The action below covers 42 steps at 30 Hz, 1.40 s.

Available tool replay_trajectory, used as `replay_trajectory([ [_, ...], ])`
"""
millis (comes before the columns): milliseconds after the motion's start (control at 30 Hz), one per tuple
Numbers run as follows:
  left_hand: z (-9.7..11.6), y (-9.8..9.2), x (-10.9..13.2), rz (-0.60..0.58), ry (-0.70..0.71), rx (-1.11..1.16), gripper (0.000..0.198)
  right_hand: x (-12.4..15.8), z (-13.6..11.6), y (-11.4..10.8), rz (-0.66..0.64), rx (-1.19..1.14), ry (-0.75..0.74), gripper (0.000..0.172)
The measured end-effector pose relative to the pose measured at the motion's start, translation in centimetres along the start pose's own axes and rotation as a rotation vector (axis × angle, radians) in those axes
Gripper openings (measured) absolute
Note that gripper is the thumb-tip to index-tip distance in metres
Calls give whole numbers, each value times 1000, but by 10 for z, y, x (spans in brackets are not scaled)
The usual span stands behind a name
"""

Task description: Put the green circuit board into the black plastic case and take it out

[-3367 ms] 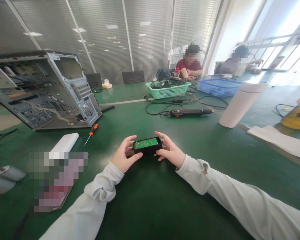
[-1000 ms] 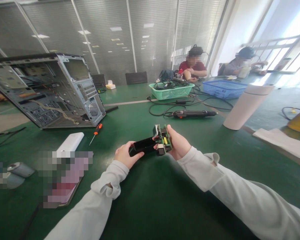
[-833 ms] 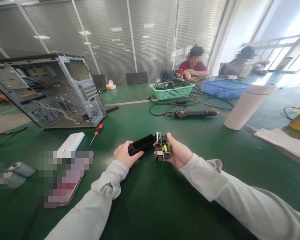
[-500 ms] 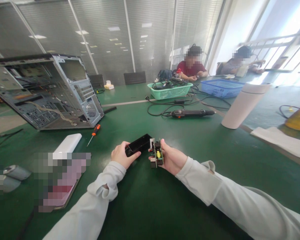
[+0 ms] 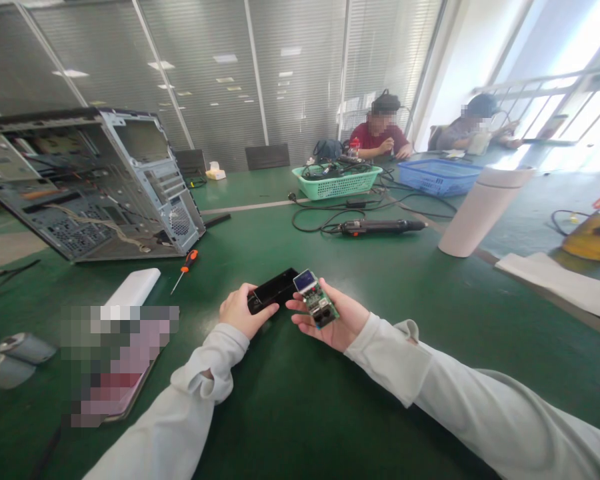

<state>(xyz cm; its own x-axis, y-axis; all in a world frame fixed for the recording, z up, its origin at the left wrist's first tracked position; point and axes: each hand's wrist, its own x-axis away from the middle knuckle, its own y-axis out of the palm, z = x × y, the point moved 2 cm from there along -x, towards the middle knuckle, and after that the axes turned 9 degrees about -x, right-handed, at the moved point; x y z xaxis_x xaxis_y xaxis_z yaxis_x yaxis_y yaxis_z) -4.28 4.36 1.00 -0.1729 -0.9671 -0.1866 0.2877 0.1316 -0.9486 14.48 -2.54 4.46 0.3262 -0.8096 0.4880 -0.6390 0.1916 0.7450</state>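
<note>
My left hand [image 5: 243, 311] grips a black plastic case [image 5: 275, 288], a long hollow shell that looks open on top. Its fingers and thumb close around the near left end. Just to the right, a small green circuit board [image 5: 320, 301] rests in my right hand [image 5: 341, 312], held between thumb and fingers. A little dark display in a pale frame sits at the board's upper left end, and dark connectors show at its lower end. The board is tilted, its component side toward me, close to the far right end of the case.
An opened computer tower [image 5: 125, 187] stands at left, with an orange-handled screwdriver [image 5: 186, 268] by it. Beyond my hands lie a corded electric screwdriver [image 5: 380, 228], a green basket [image 5: 337, 183] of cables, a blue basket [image 5: 440, 179] and a pale tumbler [image 5: 480, 217]. Two people sit at the far side.
My right hand has turned the circuit board from edge-on, so its display and component face now show. The left hand keeps its hold on the case. The view has shifted slightly.
</note>
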Motion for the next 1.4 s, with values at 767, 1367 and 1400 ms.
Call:
replay_trajectory([
  [767,5,-4,2,-41,-30,-7,47,-11,12,-19,-845,-189,113,79],
  [1367,11,-8,3,-53,-81,-13,43,-9,-4,-18,-270,746,-568,54],
  [1400,11,-8,3,-55,-77,-16,43,-7,-5,-20,-218,878,-702,53],
])
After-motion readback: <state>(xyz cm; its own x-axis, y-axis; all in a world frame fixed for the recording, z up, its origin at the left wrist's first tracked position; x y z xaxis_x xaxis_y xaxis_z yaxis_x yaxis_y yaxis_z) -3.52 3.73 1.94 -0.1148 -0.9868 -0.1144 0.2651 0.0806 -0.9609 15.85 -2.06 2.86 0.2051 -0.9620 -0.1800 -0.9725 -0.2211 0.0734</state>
